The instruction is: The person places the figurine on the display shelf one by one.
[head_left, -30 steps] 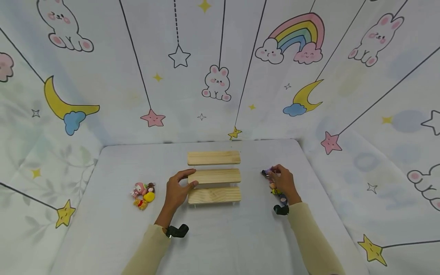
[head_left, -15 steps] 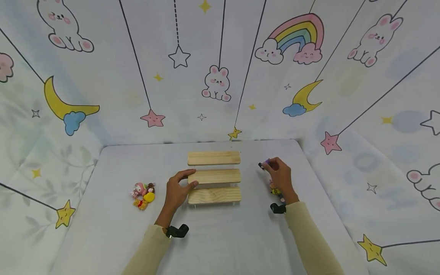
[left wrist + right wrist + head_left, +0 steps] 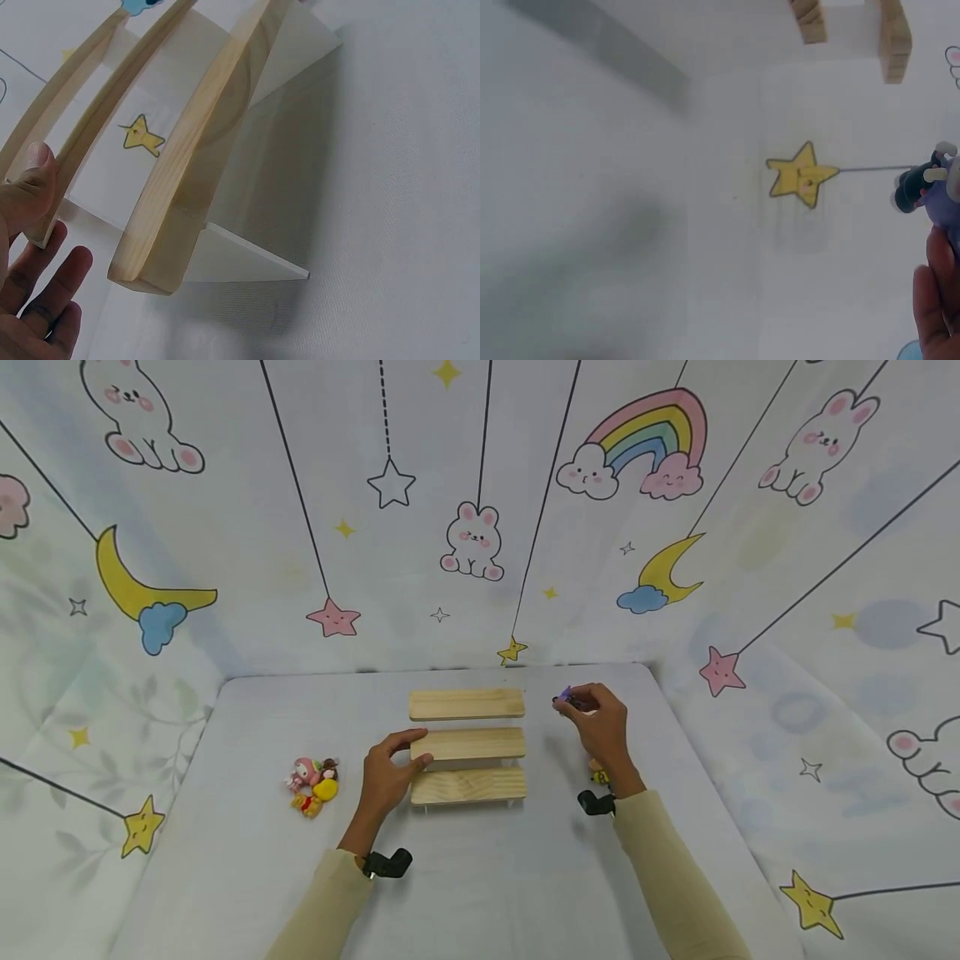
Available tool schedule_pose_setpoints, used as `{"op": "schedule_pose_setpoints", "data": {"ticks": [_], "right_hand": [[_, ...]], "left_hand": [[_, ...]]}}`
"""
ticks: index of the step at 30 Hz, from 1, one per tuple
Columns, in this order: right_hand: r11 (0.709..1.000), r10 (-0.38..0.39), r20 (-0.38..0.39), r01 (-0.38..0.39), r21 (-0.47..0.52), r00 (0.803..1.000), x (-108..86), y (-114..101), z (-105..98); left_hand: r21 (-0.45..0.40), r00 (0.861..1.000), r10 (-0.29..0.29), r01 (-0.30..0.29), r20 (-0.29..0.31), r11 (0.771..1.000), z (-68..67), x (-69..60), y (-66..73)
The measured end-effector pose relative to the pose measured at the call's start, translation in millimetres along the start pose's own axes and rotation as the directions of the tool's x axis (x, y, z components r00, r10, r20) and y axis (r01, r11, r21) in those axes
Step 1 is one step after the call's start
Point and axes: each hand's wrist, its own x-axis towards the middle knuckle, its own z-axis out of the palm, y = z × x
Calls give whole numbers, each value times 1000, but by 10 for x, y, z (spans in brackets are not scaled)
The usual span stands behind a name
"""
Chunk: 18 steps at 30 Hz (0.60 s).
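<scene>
A three-tier stand has pale wooden boards, the top one at the back [image 3: 467, 704], a middle one [image 3: 472, 744] and a front one [image 3: 468, 787]. My left hand [image 3: 387, 778] grips the left end of the middle board; in the left wrist view the thumb and fingers [image 3: 45, 300] lie around that board's end. Up to the right of the stand, my right hand [image 3: 604, 724] pinches a small purple and dark figurine [image 3: 567, 697]. The right wrist view shows this figurine [image 3: 939, 191] above the fingertips, with part of it cut off by the frame edge.
Several small figurines [image 3: 313, 787] in pink, yellow and orange cluster left of the stand. Below the right hand, a yellow figurine [image 3: 598, 775] lies partly hidden by the wrist. A patterned cloth backdrop rises behind the white table surface [image 3: 480, 893].
My right hand has lifted the purple figurine away from the right-hand group and moved it up and leftward, toward the stand's back. The left hand has stayed on the middle board.
</scene>
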Motion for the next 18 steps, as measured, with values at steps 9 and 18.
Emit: {"op": "schedule_pose_setpoints", "data": {"ticks": [9,18], "right_hand": [[990,-127,-2,127,55,992,163,-437,177],[980,-199,108,196,44,974,195,-583,461]], "left_hand": [[-4,1000,-10,10,0,1000,-4,-2,-4],[-7,1000,-10,10,1,1000,3,-6,-17]]}}
